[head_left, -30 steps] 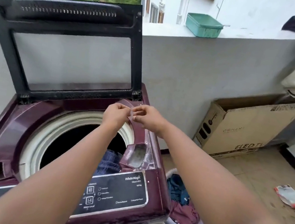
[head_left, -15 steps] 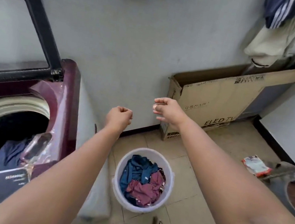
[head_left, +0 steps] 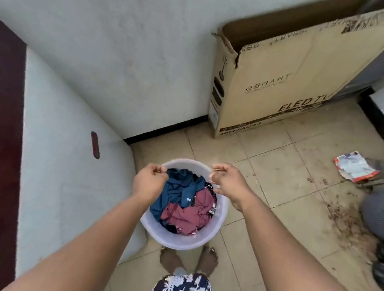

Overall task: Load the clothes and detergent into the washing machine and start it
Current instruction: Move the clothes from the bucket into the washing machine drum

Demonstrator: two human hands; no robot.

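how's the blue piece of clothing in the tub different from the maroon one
The blue garment lies toward the far and left part of the white tub, right by the left hand; the maroon garment lies nearer the person and to the right. The blue one shows a small white logo; the maroon looks plain. Both are crumpled.

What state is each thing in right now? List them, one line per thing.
bucket: upright on the floor, holding clothes.
blue garment: crumpled in the bucket, on top.
maroon garment: crumpled in the bucket beside it.
left hand: fingers curled, over the bucket's rim; what it pinches cannot be told.
right hand: fingers curled, above the bucket; hold cannot be told.
cardboard box: open at the top, leaning on the wall.
packet: crumpled on the floor.
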